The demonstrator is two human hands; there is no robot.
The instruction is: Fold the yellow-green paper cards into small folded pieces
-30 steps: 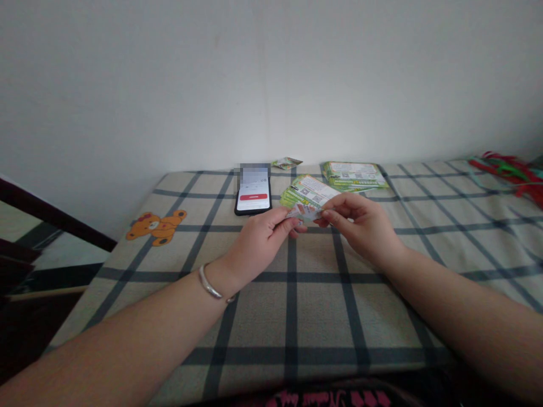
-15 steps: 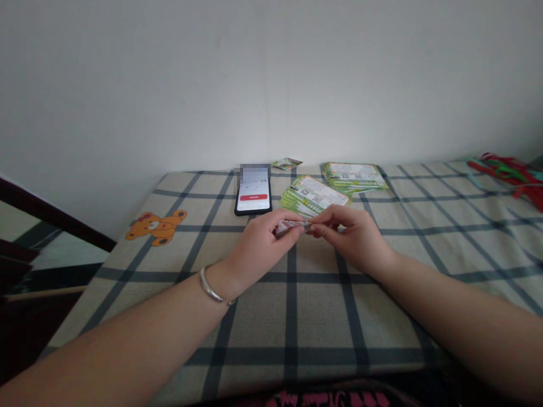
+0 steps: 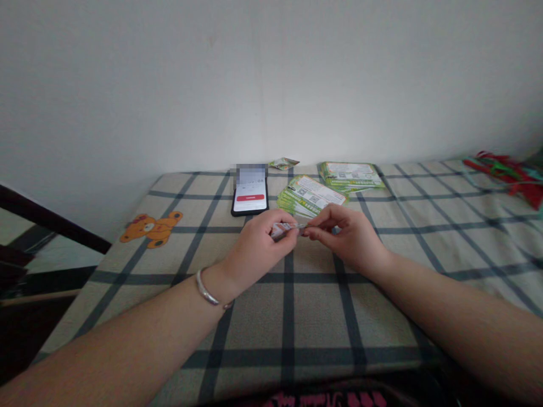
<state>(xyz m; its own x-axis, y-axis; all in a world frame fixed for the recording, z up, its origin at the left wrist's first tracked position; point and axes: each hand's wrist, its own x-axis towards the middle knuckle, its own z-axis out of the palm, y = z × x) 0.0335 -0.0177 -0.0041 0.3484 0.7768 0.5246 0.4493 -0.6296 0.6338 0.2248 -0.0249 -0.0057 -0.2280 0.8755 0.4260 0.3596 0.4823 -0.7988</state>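
Note:
A folded printed paper card (image 3: pixel 280 229) is pinched between the thumb and fingers of my left hand (image 3: pixel 263 236), at mid-table. My right hand (image 3: pixel 348 233) grips the card's other end with thumb and forefinger; much of the card is hidden by the fingers. Just beyond my hands lies a fanned stack of green-and-white printed cards (image 3: pixel 314 191). Another pile of such cards (image 3: pixel 352 172) sits farther back to the right. Near the wall stands a small folded green-and-white piece (image 3: pixel 284 163).
A phone (image 3: pixel 250 195) with a lit screen lies left of the cards. On the checked tablecloth (image 3: pixel 254 328) at left is an orange bear cutout (image 3: pixel 151 229). Red and green material (image 3: pixel 509 175) is heaped at the far right. A wall (image 3: pixel 271 79) rises behind the table.
Both hands keep hold of the folded card, with the fingertips of my two hands slightly farther apart. The whole view has shifted a little.

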